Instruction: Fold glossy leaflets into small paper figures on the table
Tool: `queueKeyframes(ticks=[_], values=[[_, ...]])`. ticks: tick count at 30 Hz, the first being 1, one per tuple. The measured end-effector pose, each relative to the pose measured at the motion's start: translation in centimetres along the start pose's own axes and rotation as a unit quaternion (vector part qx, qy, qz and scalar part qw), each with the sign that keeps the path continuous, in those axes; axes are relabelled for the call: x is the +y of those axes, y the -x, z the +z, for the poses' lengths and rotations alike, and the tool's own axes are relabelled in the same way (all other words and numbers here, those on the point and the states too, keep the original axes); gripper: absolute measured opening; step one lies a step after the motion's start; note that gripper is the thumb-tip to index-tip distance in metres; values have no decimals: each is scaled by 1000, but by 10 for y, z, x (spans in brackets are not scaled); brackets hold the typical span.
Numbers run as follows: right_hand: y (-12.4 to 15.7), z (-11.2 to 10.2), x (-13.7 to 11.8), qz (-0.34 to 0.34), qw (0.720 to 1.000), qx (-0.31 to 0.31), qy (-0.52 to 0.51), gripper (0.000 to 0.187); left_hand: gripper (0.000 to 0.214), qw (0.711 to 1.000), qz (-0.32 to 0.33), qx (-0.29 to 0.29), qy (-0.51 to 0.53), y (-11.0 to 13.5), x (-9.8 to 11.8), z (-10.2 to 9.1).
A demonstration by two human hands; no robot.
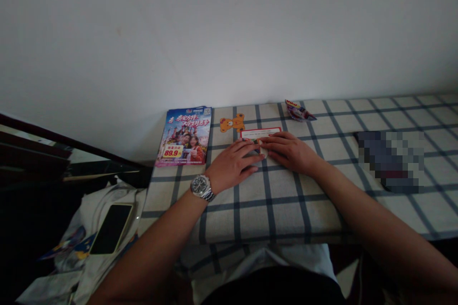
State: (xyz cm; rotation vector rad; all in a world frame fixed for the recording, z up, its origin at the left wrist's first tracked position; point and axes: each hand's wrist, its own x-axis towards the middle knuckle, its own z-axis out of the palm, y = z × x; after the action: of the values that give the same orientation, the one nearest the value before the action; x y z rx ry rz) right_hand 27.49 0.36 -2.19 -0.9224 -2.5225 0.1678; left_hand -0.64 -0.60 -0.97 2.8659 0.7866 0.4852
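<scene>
Both my hands rest on a table covered by a checked cloth [286, 200]. My left hand [234, 164], with a metal wristwatch [201, 186], lies flat, fingers stretched toward a small folded paper piece [260, 134] with a red border. My right hand [288, 151] presses its fingertips on the same paper from the right. The paper is partly hidden under the fingers.
A colourful flyer [184, 136] lies at the table's left edge. An orange bear cutout [232, 123] and a folded paper boat [297, 111] sit near the wall. A dark blurred object [391, 159] lies at right. A phone [111, 228] rests on clothes below left.
</scene>
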Motion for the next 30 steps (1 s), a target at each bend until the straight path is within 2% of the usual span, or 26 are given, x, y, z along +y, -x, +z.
queueKeyframes(ticks=[9,17,30], values=[[-2,-3,-3,-4,1000,-1,1,35,42,1000,-4,-10,-9,1,2,0],[-2,-1,-2,-11,1000,0,-2,35,42,998,-30,-43,-40,1,7,-4],[-1,0,0,2,1000,5,-21,38,39,998,-39,-41,-42,-2,11,-4]])
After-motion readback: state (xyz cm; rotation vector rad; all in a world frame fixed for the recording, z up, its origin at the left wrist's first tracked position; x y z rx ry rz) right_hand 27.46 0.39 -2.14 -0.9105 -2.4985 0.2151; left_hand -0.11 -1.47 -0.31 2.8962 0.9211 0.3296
